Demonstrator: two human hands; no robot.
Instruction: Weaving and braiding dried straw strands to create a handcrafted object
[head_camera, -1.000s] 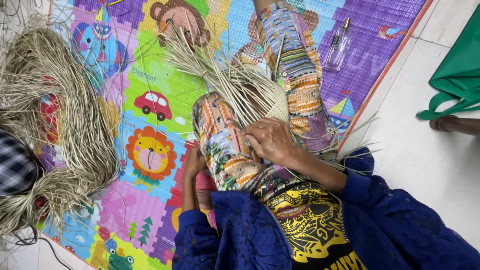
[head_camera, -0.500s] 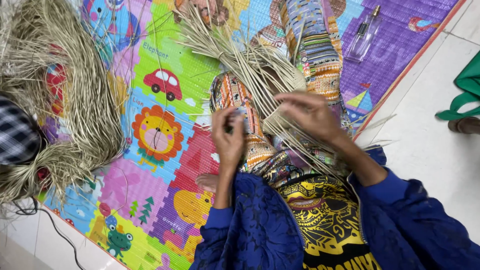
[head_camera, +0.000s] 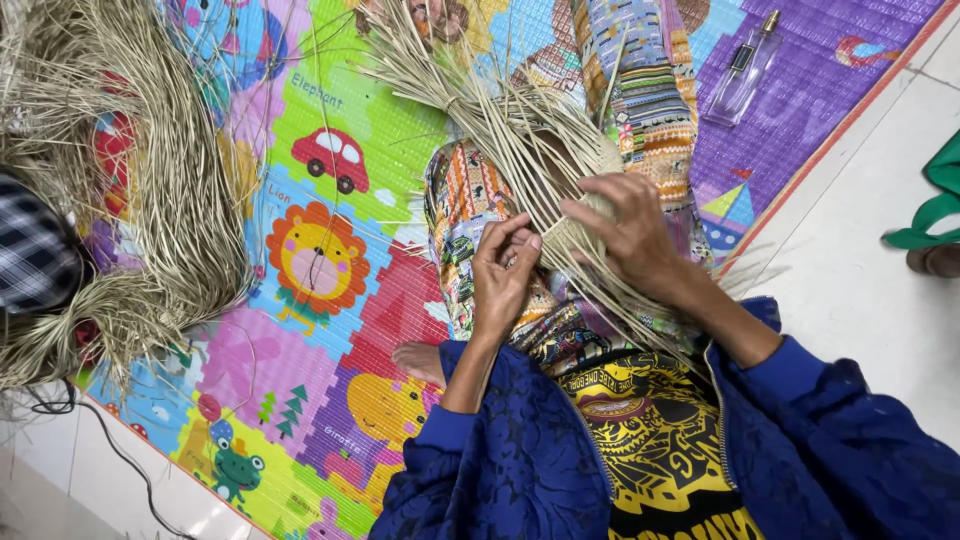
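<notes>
A bundle of pale dried grass strands (head_camera: 500, 120) lies across my lap, over patterned trousers (head_camera: 465, 215). My right hand (head_camera: 630, 235) grips the woven part of the bundle near its middle. My left hand (head_camera: 505, 270) pinches a few strands right beside it, with the fingers curled. Loose ends fan out toward the top and trail past my right arm. I wear a dark blue jacket over a yellow printed shirt.
A big heap of loose dried grass (head_camera: 150, 190) lies on the left of a colourful animal play mat (head_camera: 320, 270). A clear glass bottle (head_camera: 742, 70) rests at the upper right. White tile floor (head_camera: 860, 270) runs on the right, with green fabric (head_camera: 935, 205) at its edge. A black cable (head_camera: 110, 450) crosses the lower left.
My left hand has risen from my knee to the strands beside my right hand. Both hands now sit on the bundle, and the view has drawn closer.
</notes>
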